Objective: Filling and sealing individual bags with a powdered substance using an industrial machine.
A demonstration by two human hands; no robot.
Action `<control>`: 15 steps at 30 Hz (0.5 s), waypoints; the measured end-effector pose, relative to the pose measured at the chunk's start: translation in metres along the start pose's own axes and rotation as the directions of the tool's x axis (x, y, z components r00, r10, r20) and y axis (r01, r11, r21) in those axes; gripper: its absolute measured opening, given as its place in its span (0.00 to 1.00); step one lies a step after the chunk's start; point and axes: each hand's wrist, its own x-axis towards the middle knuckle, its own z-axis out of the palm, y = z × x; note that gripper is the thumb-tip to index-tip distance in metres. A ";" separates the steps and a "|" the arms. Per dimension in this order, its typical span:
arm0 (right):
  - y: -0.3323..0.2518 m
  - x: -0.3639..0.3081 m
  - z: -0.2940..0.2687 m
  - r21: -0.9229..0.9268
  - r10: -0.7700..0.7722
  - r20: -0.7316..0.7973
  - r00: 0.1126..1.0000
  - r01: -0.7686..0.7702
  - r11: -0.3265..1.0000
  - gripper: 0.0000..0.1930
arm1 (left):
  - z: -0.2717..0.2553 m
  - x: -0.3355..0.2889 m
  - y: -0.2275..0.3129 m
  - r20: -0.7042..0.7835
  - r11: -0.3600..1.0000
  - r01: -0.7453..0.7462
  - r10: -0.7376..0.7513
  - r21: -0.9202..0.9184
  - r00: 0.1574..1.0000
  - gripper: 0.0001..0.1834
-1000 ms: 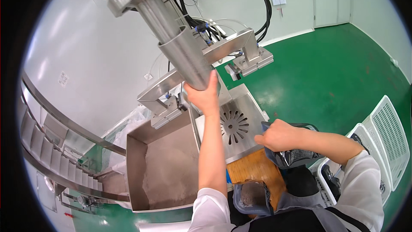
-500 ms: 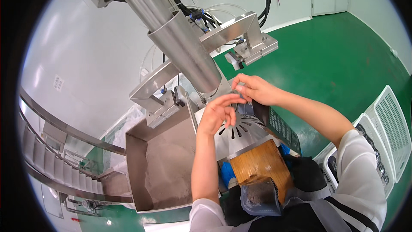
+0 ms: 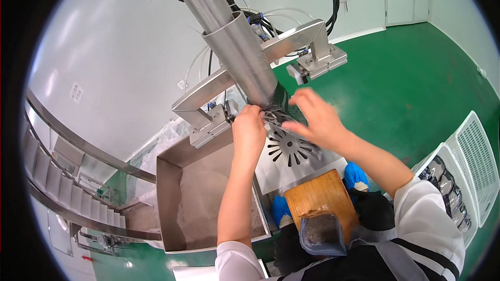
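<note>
A dark printed plastic bag (image 3: pixel 282 99) hangs at the lower end of a steel filling tube (image 3: pixel 245 57), its mouth around the rim. My left hand (image 3: pixel 249 130) is at the bag's near left edge, fingers closed on the plastic. To the right of the bag, my right hand (image 3: pixel 320 119) has its thumb and fingers apart and is slightly blurred. Below both hands is a metal plate (image 3: pixel 265 169) with radial slots. Steel clamp blocks (image 3: pixel 211 125) on a bracket flank the tube on both sides.
A steel bin (image 3: pixel 169 203) of greyish powder stands left. A clear plastic tub (image 3: pixel 341 242) with similar powder rests by a wooden block (image 3: pixel 307 198) before my lap. Right, a white crate (image 3: pixel 482 161) holds several dark bags. A curved conveyor (image 3: pixel 57 177) runs at far left.
The dark bag has moved up from beside the slotted plate to the tube's end. My left hand has closed on its edge; my right hand has opened wider. The view has shifted slightly.
</note>
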 end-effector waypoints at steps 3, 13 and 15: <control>0.012 -0.023 0.015 -0.189 0.312 0.513 0.800 -0.250 0.950 0.12 | -0.006 0.003 0.006 0.006 0.999 -0.037 0.036 0.017 0.999 0.04; 0.019 -0.031 0.032 0.177 0.390 0.296 0.872 -0.451 0.875 0.18 | 0.077 -0.085 -0.109 -0.124 0.876 0.322 -0.387 -0.359 0.914 0.24; 0.016 -0.035 0.032 0.207 0.393 0.303 0.868 -0.462 0.862 0.18 | 0.093 -0.066 -0.133 0.019 0.620 0.409 -0.536 -0.669 0.844 0.36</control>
